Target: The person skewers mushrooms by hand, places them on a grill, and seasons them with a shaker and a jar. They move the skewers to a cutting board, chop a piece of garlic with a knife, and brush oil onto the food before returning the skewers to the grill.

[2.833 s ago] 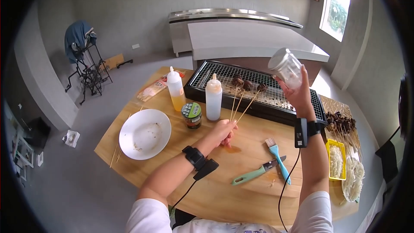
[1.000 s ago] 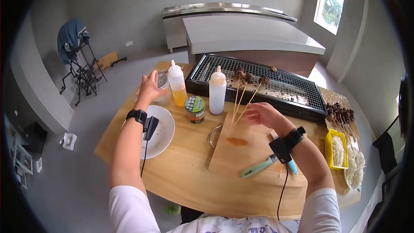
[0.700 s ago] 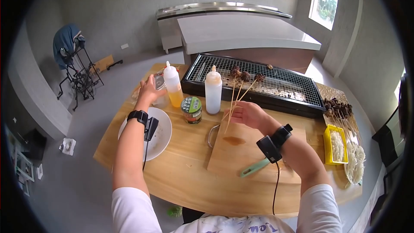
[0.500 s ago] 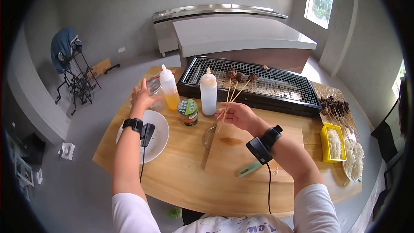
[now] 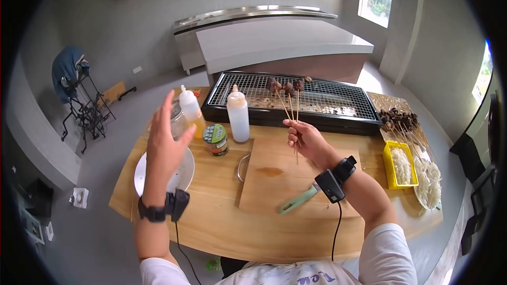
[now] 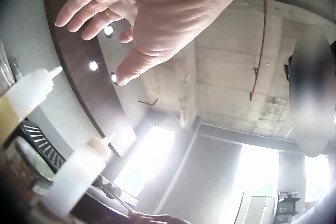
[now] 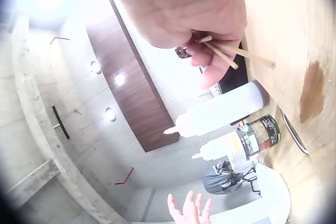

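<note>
My right hand point(image 5: 309, 145) grips the bare ends of three bamboo skewers point(image 5: 292, 110) above the cutting board point(image 5: 259, 192). Their dark browned chunks point(image 5: 288, 89) are over the grill point(image 5: 330, 106). In the right wrist view, the cut stick ends point(image 7: 231, 58) poke out of the curled fingers. My left hand point(image 5: 165, 148) is raised over the white bowl point(image 5: 186, 173), its fingers extended and holding nothing. Behind it, a clear jar point(image 5: 177, 122) is partly hidden, beside a squeeze bottle point(image 5: 189, 106) of orange liquid. The left wrist view also shows the empty left palm point(image 6: 168, 16).
A second squeeze bottle point(image 5: 238, 119) and a green-lidded jar point(image 5: 216, 141) stand between the hands. A green-handled knife point(image 5: 297, 200) lies on the board. At right are more skewers point(image 5: 398, 119), a yellow basket point(image 5: 391, 171) and a plate of white strands point(image 5: 428, 184).
The clear jar went from my right hand above the grill to the table's back left, where my left hand let go and drew back. The skewers passed from left hand to right and lifted.
</note>
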### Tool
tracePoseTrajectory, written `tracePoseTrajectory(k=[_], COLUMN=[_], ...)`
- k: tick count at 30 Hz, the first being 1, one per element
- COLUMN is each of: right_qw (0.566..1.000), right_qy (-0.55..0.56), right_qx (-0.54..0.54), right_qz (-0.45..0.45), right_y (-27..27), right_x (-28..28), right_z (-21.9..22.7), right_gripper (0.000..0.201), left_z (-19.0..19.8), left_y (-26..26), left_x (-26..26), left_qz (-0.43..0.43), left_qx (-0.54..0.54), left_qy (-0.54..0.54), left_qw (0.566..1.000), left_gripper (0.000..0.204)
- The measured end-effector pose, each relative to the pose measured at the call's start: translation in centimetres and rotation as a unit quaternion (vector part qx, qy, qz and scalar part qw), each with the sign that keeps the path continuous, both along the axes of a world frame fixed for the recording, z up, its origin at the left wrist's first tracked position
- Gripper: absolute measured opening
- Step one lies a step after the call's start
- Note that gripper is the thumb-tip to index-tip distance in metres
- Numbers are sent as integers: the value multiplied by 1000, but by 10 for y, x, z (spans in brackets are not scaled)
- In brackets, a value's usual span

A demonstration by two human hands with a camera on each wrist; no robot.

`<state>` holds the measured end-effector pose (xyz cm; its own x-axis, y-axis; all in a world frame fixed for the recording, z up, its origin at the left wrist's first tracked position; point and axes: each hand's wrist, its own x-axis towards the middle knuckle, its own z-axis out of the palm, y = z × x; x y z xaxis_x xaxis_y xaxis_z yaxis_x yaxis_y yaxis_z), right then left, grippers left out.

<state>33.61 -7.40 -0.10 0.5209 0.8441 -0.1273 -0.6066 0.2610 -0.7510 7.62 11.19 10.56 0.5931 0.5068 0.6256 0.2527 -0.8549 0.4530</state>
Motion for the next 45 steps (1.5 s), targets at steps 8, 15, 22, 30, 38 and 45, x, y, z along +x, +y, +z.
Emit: tracePoseTrajectory(k=[8,15,22,30,38,45], right_qw=[999,999,1000,998,998,998], right_qy=[-25,-5,7,20,40,6], right_qx=[6,-23,-9,10,28,25], right_qz=[-23,-26,-21,-61,-41,-57], right_y=[-78,-118,-121,-127,-127,-129], right_x=[52,77,70,57,69,60], right_z=[13,-1,-4,-4,-17,-22], right_gripper=[21,20,23,28,27,28], left_z=[-14,-33,-57,-75,-86,-85], left_y=[-81,-78,-56,-39,-33,-36], left_x=[3,14,22,22,26,29], left_qz=[-256,-268,-245,-246,-258,-277], left_qx=[-50,-158,-237,-306,-322,-351], left_qy=[104,191,178,126,125,126], left_qw=[960,931,923,911,902,886], left_gripper=[74,69,56,44,40,37])
